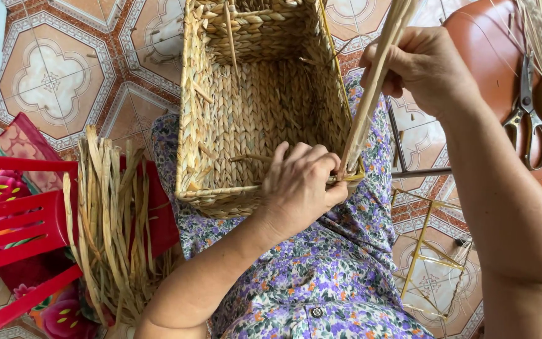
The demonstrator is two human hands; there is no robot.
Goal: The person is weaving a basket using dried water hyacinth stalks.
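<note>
While a bundle of dried straw (111, 220) lay on the red chair (20, 232) at my left, the woven basket (252, 107) rested on my lap. My left hand (299, 185) pinched its near rim, fingers together. My right hand (428, 69) was clamped around the long straw strands (371, 88). Scissors (528, 113) lay farther right.
</note>
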